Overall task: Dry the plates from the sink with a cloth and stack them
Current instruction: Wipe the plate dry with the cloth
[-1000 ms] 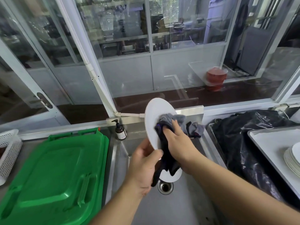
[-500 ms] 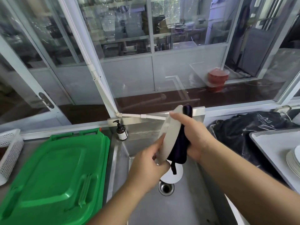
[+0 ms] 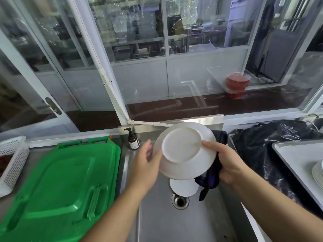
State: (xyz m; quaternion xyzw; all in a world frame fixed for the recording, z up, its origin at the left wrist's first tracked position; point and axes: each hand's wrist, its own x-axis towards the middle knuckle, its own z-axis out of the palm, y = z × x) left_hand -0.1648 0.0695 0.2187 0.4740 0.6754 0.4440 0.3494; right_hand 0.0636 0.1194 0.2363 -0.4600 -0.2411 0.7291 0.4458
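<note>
Over the sink (image 3: 174,224), right hand (image 3: 227,165) grips white underside-up plate (image 3: 183,151) and cloth (image 3: 212,175); left hand (image 3: 146,165) open.

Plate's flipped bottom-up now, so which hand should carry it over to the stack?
Probably the right hand: it already grips the plate with the cloth, and the stack lies on its side. The left hand only touches the far rim.

Steel sink (image 3: 174,227): one white plate (image 3: 183,188) lying beside drain (image 3: 180,201) | Rim: soap bottle (image 3: 133,141) | Counter left: green lid (image 3: 57,186), white basket (image 3: 13,163) | Right: tray (image 3: 297,158) bearing stacked plates (image 3: 317,173)
</note>
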